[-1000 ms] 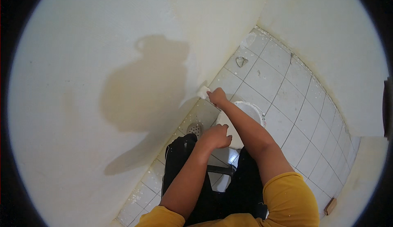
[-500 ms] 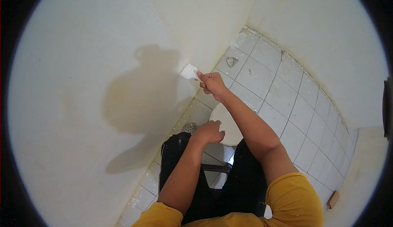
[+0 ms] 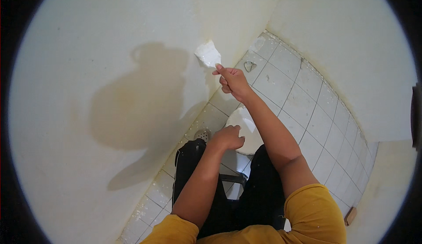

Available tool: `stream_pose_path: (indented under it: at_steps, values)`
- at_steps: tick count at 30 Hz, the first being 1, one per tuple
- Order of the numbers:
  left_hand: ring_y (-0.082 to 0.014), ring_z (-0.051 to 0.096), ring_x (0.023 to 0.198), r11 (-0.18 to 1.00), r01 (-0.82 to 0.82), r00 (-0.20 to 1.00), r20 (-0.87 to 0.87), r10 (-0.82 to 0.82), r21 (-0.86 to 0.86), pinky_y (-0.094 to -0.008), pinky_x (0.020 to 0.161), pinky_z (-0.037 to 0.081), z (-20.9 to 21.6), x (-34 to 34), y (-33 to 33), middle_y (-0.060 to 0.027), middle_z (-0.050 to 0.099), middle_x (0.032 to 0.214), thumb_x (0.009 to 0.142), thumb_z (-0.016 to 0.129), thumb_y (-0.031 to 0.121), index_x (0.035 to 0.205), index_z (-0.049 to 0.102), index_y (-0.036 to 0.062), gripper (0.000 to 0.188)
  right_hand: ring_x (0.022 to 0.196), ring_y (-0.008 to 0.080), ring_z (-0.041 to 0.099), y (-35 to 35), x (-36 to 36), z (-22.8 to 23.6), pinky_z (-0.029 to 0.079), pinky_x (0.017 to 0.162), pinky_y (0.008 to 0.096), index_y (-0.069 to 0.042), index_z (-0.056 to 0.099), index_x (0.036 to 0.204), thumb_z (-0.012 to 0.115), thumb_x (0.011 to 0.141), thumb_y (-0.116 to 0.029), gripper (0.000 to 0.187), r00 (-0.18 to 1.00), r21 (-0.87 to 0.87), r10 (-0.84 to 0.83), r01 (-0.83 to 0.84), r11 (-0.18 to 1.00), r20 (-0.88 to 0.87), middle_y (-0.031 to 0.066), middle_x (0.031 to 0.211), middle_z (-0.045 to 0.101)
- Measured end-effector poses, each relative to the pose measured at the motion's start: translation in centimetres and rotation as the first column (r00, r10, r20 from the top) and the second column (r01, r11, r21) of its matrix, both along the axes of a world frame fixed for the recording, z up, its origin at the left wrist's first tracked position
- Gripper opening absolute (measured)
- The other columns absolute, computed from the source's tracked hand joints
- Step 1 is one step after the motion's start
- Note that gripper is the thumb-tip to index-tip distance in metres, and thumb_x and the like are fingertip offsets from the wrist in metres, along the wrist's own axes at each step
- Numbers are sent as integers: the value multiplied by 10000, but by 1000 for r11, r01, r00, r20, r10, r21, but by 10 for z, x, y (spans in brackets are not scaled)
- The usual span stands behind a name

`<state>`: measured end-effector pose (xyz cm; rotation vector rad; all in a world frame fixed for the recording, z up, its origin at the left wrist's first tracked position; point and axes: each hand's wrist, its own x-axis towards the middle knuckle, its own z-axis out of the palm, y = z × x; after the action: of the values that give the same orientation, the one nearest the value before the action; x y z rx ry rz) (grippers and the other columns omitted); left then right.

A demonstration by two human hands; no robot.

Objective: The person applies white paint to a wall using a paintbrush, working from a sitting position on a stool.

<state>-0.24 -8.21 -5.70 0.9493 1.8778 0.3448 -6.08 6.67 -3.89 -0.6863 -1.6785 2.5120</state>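
Head view, only one here. Right hand (image 3: 234, 83) has its grip pinched on the near end of a white flat tool (image 3: 208, 54), thumb along it. Tool sticks out past the fingertips, up and to the left in view. Its long axis runs roughly in line with the pinch, wide end farthest from the hand, turned toward the left wall (image 3: 145, 15). Can't tell from this angle whether the wide edge touches the wall or sits just off it.

Right hand is the nearer one by far. Left hand (image 3: 227, 138) is lower, well apart from the tool, over the left side of a pale round container (image 3: 250, 140). Its fingers are part curled; can't tell whether that grip is on the container or free. Container sits below the tool in view, in front of the knees, partly behind the right forearm (image 3: 272, 127).

Tool look: thin, flared toward the far end, uneven outline, bright white face with what looks like a patchy coating. Handle mostly hidden by the fingers. Container: off-white and round, brighter patch near the top; contents not readable.

Also on the tiled floor (image 3: 274, 77): a perforated shoe (image 3: 202, 135), beside the left knee.
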Motion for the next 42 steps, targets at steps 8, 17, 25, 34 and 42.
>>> stream_pose_path:
  at_steps: [8,17,25,34,42]
  values:
    - [-365,496,1229,1000,-27,999,17,27,-1,-413,1043,383,0,-11,-8,-241,508,1326,898,539,341,1356,457,13,569,412,49,245,27,-5,-58,165,382,235,9,608,957,692,860,-457,483,962,-6,61,-61,998,267,-45,548,398]
    - [-365,505,1218,1000,4,1000,19,-3,-9,-418,1034,394,-1,-5,7,-227,521,1315,900,539,351,1361,458,33,565,391,65,214,34,-6,-112,165,379,242,0,600,883,738,814,-469,493,854,-40,91,-83,996,511,-33,550,400]
    - [-377,523,1194,1000,-11,1000,11,11,-5,-427,1016,411,-5,5,15,-249,531,1290,888,557,333,1339,475,21,554,377,120,347,15,-8,-203,260,357,280,25,602,698,702,869,-322,399,831,402,-139,-108,909,539,52,566,504]
    - [-386,522,1188,998,-44,999,-28,43,-49,-439,1019,400,0,-15,-11,-236,546,1273,890,547,339,1307,496,8,535,411,86,357,16,-11,-110,249,373,251,78,625,777,648,914,-285,389,944,168,-70,16,986,324,33,572,510]
    - [-376,499,1217,998,-31,999,-9,31,-52,-434,1028,387,4,-18,-14,-251,529,1285,895,532,359,1305,491,3,545,431,52,243,16,18,11,200,406,230,69,622,979,574,964,-352,424,992,-42,124,-124,991,0,-37,552,407]
